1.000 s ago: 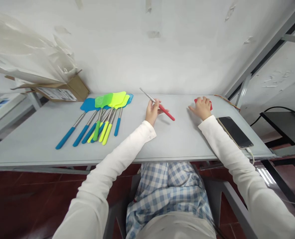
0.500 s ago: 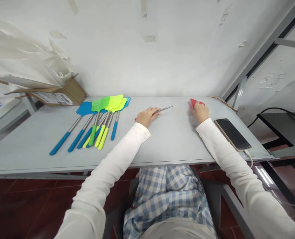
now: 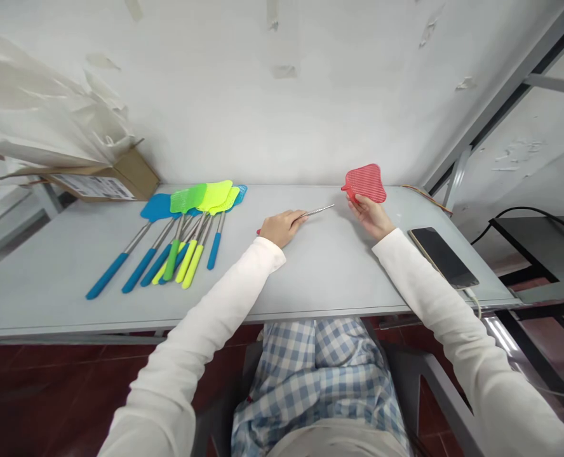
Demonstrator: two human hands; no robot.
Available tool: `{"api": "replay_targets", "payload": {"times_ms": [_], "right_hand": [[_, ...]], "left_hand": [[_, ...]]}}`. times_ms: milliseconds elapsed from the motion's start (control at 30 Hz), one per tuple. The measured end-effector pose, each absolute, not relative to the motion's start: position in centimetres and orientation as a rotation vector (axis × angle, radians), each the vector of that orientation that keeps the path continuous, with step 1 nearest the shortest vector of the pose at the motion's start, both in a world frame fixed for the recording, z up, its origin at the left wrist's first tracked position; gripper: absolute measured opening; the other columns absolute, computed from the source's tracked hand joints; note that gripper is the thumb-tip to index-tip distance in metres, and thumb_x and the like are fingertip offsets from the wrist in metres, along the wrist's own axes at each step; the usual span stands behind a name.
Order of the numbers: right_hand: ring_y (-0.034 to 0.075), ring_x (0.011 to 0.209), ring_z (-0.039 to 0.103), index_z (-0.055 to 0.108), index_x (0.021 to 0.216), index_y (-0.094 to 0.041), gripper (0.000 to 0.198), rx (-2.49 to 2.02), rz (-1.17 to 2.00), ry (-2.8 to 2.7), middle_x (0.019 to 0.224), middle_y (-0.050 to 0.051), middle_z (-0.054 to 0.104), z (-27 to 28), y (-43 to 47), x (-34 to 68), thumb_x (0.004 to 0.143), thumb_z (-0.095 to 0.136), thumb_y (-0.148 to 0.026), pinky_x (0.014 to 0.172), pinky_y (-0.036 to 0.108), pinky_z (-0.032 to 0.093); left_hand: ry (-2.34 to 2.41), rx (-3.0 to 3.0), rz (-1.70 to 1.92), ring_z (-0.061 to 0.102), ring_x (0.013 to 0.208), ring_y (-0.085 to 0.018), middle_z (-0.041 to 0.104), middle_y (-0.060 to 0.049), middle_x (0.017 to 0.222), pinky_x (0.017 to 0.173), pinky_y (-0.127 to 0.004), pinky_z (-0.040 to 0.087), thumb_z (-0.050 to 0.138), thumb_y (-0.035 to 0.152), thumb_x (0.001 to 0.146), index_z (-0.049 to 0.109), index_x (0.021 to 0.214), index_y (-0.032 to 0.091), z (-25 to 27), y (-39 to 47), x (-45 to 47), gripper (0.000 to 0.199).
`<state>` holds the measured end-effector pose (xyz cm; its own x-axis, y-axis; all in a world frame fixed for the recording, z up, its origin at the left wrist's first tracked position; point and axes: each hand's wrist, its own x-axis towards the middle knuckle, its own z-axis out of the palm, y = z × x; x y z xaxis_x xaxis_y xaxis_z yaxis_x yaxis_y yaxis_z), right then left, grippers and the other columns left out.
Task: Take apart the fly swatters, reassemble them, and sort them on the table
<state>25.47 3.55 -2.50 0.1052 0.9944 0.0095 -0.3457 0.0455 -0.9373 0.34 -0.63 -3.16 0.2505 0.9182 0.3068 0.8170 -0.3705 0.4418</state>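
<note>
A grey table (image 3: 310, 285) stands against a tape-marked white wall (image 3: 215, 108), swatters (image 3: 189, 198) piled at left, a phone (image 3: 444, 257) lying at right. Between these, the left hand (image 3: 281, 228) clasps a red-handled metal rod (image 3: 317, 211), apart from the red mesh head (image 3: 366, 181) the right hand (image 3: 374, 218) pinches.

Swatters (image 3: 171, 255) and phone (image 3: 443, 257) on grey table (image 3: 324, 273)
</note>
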Motion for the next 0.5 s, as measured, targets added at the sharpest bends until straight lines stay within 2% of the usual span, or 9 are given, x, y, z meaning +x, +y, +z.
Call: {"api": "replay_targets", "payload": {"times_ms": [167,500], "right_hand": [[0.015,0.109,0.066,0.068,0.087,-0.023,0.012,-0.88,1.413,-0.842,0.105,-0.001,0.073,-3.2,2.8,24.3,0.078,0.065,-0.015,0.105,0.028,0.051],[0.016,0.113,0.064,0.069,0.09,-0.024,0.014,-0.881,1.471,-0.902,0.109,-0.001,0.072,-3.7,2.1,23.9,0.077,0.067,-0.017,0.106,0.029,0.05]], "left_hand": [[1.671,2.318,0.824,0.063,0.104,-0.025,0.07,-0.004,0.114,0.079,-0.031,0.043,0.042,0.044,0.097,0.067,0.117,0.031,-3.2,-0.5,0.2,0.035],[1.732,2.325,0.821,0.064,0.101,-0.025,0.07,-0.003,0.113,0.076,-0.032,0.042,0.038,0.046,0.097,0.067,0.118,0.032,-3.4,-0.1,-0.1,0.038]]}}
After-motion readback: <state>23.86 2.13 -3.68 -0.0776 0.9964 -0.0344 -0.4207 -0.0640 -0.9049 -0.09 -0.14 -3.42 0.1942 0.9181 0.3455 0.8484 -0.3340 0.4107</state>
